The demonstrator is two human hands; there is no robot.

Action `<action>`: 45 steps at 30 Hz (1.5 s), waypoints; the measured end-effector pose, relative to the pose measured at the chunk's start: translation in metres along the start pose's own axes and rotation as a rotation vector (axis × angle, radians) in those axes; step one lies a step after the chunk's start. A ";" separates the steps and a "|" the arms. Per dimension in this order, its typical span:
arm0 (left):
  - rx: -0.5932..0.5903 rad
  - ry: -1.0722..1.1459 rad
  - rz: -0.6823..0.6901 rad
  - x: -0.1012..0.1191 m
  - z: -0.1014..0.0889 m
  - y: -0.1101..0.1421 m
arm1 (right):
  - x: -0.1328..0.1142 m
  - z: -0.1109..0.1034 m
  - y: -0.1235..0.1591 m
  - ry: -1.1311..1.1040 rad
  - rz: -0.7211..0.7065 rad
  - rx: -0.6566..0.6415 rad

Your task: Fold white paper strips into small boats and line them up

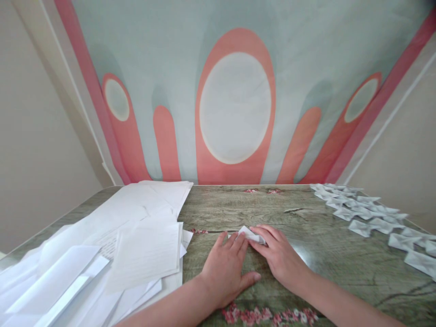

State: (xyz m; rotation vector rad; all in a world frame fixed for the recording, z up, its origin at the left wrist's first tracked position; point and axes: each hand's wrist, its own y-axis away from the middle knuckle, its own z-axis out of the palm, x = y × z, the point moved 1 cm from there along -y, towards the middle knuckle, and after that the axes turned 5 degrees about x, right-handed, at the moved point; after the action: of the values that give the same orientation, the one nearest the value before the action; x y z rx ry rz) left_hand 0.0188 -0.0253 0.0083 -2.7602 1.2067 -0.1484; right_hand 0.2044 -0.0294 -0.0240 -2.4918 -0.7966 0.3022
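A small folded piece of white paper (251, 235) lies on the wood-patterned table (327, 245) in front of me. My left hand (227, 268) rests flat on the table with its fingers stretched out, the fingertips touching the paper's near left side. My right hand (276, 254) lies over the paper's right side, fingers extended and pressing down on it. Most of the paper is hidden beneath both hands; only its far corner shows.
A loose, overlapping pile of white paper sheets (136, 245) covers the table's left part. Several small folded white paper pieces (368, 213) lie in rows along the right side. A wall hanging with pink ovals (235, 104) rises behind the table.
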 end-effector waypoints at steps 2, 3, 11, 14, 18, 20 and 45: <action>-0.012 0.007 -0.006 0.000 -0.002 0.000 | -0.002 -0.001 0.000 0.044 0.007 -0.035; -0.019 0.011 -0.008 0.000 -0.003 -0.001 | -0.003 -0.001 0.000 0.064 0.013 -0.058; -0.035 0.009 0.001 -0.001 -0.004 -0.002 | -0.001 -0.010 0.000 0.179 0.068 -0.147; -0.037 -0.003 0.007 -0.001 -0.003 -0.001 | -0.001 -0.015 -0.001 0.218 0.082 -0.168; -0.041 -0.026 0.009 0.000 -0.005 -0.001 | -0.004 -0.019 0.000 0.251 0.065 -0.137; -0.038 -0.037 0.009 0.000 -0.005 -0.001 | -0.006 -0.022 0.000 0.214 0.055 -0.099; -0.017 -0.054 0.016 0.000 0.003 0.000 | 0.027 0.007 -0.007 -0.751 0.662 -0.098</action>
State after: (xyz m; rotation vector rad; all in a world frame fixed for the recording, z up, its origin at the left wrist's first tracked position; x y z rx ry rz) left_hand 0.0189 -0.0249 0.0055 -2.7494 1.2213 -0.0619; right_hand 0.2205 -0.0053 -0.0275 -2.6623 -0.1889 1.5132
